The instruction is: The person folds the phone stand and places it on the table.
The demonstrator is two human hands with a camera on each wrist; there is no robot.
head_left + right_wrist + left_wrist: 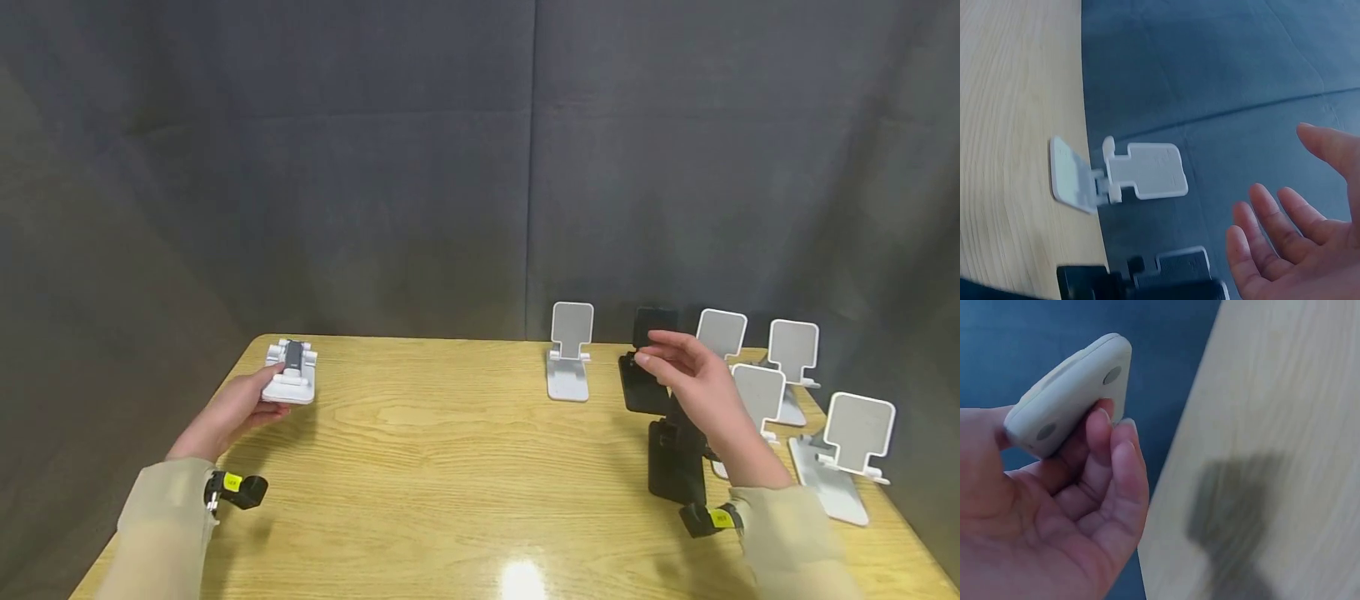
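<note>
1. Our left hand (238, 408) is clamped on the folded stand (291, 377), thumb on top, fingers curled beneath, holding it raised over the table (450, 467).
2. The table's left edge runs close by that hand; its far edge, along the curtain (375, 183), lies just beyond.
3. Rightward from the left hand, a wide stretch of table gives us open room.
4. Our right hand (701, 379) is raised, thumb and fingers apart, near the back black stand (642, 390); the front black stand (673, 471) is nearer us.
5. Left of the right hand, an upright white stand (572, 329) is near the far edge.
6. Right of it, room is tight: four other stands (793, 346) crowd toward the right edge.
</note>
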